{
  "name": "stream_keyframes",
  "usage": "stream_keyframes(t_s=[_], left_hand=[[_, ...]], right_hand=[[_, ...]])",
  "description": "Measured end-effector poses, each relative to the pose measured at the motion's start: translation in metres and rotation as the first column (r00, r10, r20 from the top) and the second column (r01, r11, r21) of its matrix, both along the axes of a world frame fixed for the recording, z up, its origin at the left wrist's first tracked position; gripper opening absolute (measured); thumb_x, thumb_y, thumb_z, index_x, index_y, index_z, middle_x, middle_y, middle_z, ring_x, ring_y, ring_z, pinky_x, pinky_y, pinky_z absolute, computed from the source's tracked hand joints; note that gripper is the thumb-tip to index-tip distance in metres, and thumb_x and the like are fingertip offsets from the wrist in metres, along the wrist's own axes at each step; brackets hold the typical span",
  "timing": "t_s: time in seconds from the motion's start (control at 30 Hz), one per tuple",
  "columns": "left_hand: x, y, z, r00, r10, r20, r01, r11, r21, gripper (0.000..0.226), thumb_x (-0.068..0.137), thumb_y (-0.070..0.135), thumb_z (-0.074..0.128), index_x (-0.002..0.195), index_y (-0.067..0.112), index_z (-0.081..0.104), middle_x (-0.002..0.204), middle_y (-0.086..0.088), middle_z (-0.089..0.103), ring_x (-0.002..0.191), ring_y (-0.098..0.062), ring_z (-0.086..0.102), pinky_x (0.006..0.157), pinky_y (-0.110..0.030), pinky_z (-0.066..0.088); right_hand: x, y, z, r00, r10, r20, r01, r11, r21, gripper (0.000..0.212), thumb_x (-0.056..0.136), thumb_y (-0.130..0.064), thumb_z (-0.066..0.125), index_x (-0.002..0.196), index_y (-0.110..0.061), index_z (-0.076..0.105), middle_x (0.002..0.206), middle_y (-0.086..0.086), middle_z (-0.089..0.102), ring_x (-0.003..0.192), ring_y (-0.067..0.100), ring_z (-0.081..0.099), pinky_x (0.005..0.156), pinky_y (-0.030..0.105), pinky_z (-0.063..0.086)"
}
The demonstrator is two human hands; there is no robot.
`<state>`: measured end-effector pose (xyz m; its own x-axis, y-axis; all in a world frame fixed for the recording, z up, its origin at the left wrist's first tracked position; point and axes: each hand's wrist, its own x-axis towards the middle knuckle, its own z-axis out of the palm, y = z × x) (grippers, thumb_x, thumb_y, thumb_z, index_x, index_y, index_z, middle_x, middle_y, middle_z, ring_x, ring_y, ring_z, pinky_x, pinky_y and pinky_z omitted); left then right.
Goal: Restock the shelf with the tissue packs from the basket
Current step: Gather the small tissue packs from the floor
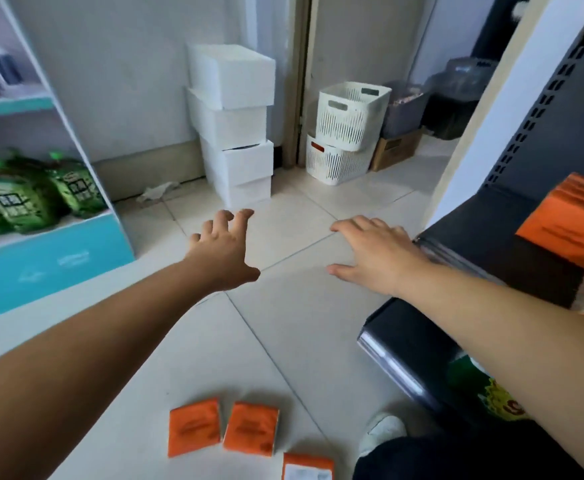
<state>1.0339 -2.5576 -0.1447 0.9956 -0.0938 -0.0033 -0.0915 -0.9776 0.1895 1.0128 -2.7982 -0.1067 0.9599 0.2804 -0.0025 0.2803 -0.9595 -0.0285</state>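
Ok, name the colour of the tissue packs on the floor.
The tissue packs are orange; head view.

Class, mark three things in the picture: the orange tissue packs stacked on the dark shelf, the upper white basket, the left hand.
stacked tissue packs (pixel 567 220): head view, orange front of the stack.
upper white basket (pixel 342 123): head view, slatted side wall.
left hand (pixel 223 252): head view, back of the hand.
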Motion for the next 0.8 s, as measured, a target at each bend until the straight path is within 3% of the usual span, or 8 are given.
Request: stream_keyframes(t_s=[0.17, 0.33, 0.5, 0.63, 0.8], left_hand=[[-0.034, 0.043, -0.067, 0.974, 0.156, -0.162, -0.177, 0.976, -0.128, 0.096, 0.075, 0.041, 0.075, 0.148, 0.029, 0.014, 0.145, -0.009, 0.025, 0.130, -0.033, 0.034, 0.103, -0.046, 0.032], [-0.076, 0.060, -0.158, 0.921, 0.206, -0.332, -0.252, 0.962, -0.102, 0.097, 0.075, 0.040, 0.074, 0.149, 0.027, 0.013, 0.146, -0.009, 0.024, 0.133, -0.032, 0.032, 0.105, -0.047, 0.032], [-0.109, 0.046, -0.236, 0.878, 0.174, -0.446, -0.214, 0.976, -0.041, 0.092, 0.077, 0.036, 0.070, 0.149, 0.028, 0.012, 0.146, -0.005, 0.024, 0.134, -0.029, 0.031, 0.107, -0.042, 0.031], [-0.122, 0.023, -0.283, 0.857, 0.125, -0.499, -0.148, 0.989, -0.008, 0.089, 0.079, 0.035, 0.070, 0.148, 0.028, 0.015, 0.147, -0.003, 0.024, 0.135, -0.027, 0.031, 0.106, -0.042, 0.031], [-0.127, 0.011, -0.325, 0.869, 0.084, -0.488, -0.062, 0.996, 0.060, 0.088, 0.081, 0.039, 0.070, 0.149, 0.030, 0.015, 0.150, -0.001, 0.023, 0.138, -0.026, 0.028, 0.110, -0.044, 0.028]], right_hand=[[-0.025, 0.054, -0.079, 0.986, -0.036, -0.162, 0.050, 0.996, 0.079, 0.072, 0.085, -0.061, 0.056, 0.144, -0.030, 0.029, 0.145, -0.005, 0.037, 0.131, 0.022, 0.037, 0.100, 0.044, 0.034], [-0.065, 0.071, -0.171, 0.878, -0.214, -0.429, 0.310, 0.936, 0.168, 0.072, 0.085, -0.057, 0.060, 0.144, -0.029, 0.029, 0.144, -0.001, 0.037, 0.131, 0.024, 0.037, 0.103, 0.045, 0.035], [-0.108, 0.071, -0.249, 0.800, -0.263, -0.540, 0.313, 0.950, 0.001, 0.064, 0.089, -0.049, 0.059, 0.141, -0.029, 0.028, 0.140, -0.002, 0.039, 0.128, 0.022, 0.041, 0.100, 0.043, 0.039], [-0.131, 0.061, -0.288, 0.727, -0.303, -0.616, 0.245, 0.953, -0.180, 0.052, 0.091, -0.033, 0.057, 0.136, -0.025, 0.032, 0.136, 0.000, 0.039, 0.125, 0.023, 0.040, 0.099, 0.041, 0.039], [-0.158, 0.053, -0.333, 0.653, -0.257, -0.712, 0.156, 0.966, -0.206, 0.064, 0.089, -0.027, 0.062, 0.143, -0.023, 0.028, 0.138, 0.002, 0.035, 0.130, 0.024, 0.036, 0.101, 0.040, 0.039]])
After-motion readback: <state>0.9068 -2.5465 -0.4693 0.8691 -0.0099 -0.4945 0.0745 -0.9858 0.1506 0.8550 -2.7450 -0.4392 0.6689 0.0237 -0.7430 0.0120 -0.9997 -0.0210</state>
